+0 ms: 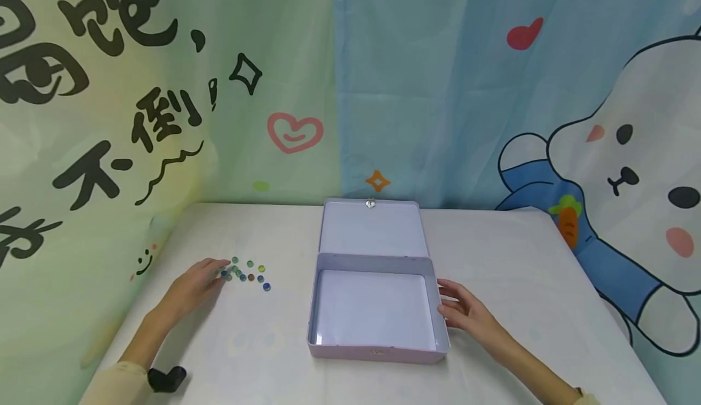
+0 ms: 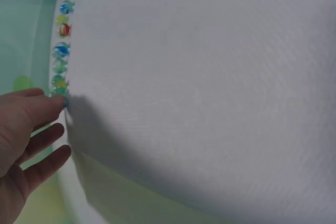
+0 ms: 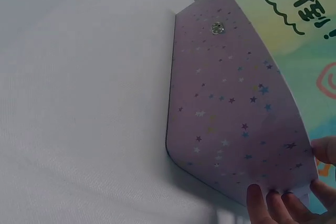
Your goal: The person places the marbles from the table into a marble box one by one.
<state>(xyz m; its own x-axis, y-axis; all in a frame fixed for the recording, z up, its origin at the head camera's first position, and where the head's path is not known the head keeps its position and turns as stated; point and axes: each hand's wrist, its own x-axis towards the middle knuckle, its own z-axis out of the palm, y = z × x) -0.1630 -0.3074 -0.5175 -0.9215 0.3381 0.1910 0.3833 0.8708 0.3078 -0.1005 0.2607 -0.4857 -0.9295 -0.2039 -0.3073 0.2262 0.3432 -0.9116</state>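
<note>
Your left hand (image 1: 194,281), fingers straight, touches the cluster of about ten marbles (image 1: 244,272) on the table (image 1: 526,259); at 3 o'clock from them lies one open tin box (image 1: 376,332), your relaxed right hand (image 1: 465,311) against its wall

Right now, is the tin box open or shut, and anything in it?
Open and empty. The tin box has its lid swung back upright, and its bare white floor shows; the marbles lie outside, on the table.

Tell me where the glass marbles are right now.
In the head view the glass marbles lie clustered on the table, left of the open tin box, at the fingertips of the left hand.
</note>
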